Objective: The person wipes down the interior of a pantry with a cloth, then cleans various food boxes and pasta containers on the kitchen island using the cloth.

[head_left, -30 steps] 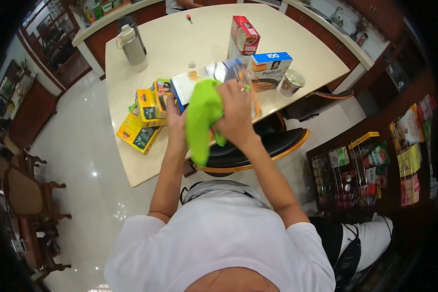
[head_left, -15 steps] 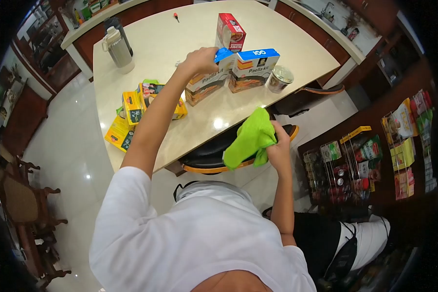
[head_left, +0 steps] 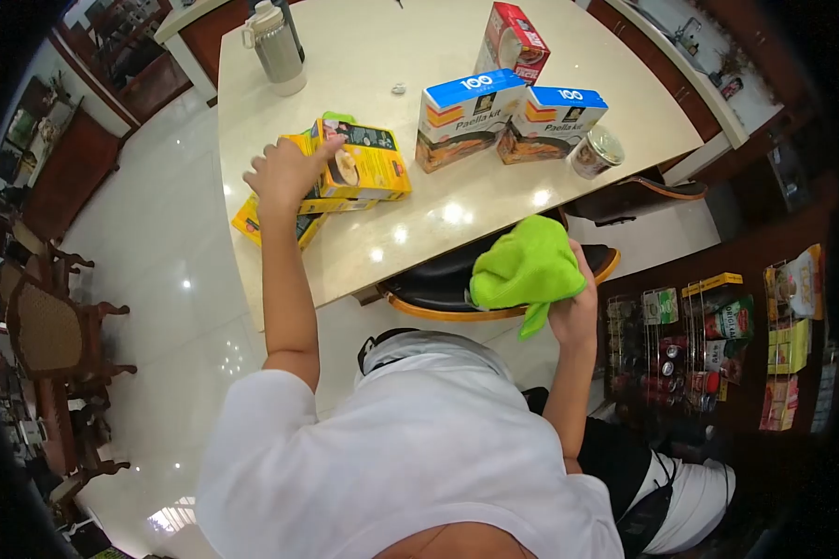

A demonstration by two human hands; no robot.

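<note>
My left hand [head_left: 287,177] is over the pile of yellow boxes [head_left: 373,166] on the left part of the table. Its fingers are spread, with the thumb toward the upper box; I cannot tell whether it touches the cardboard. Part of the pile is hidden beneath this hand. In my right hand [head_left: 576,303] is a bright green cloth [head_left: 529,265], bunched up and hanging in front of the table edge. Two paella kit boxes with blue tops, a left one [head_left: 461,126] and a right one [head_left: 548,129], stand upright side by side.
A red box [head_left: 513,45] stands behind the paella kits, and a lidded jar [head_left: 597,152] to their right. Two bottles, one light [head_left: 278,51], occupy the table's far left. Black chairs [head_left: 438,284] line the near edge. At right are racks of packets [head_left: 718,326] and another person [head_left: 685,498].
My left hand has let go of the left paella kit box and moved left to the yellow boxes. That kit now stands upright. The green cloth has shifted in my right hand; the view has turned.
</note>
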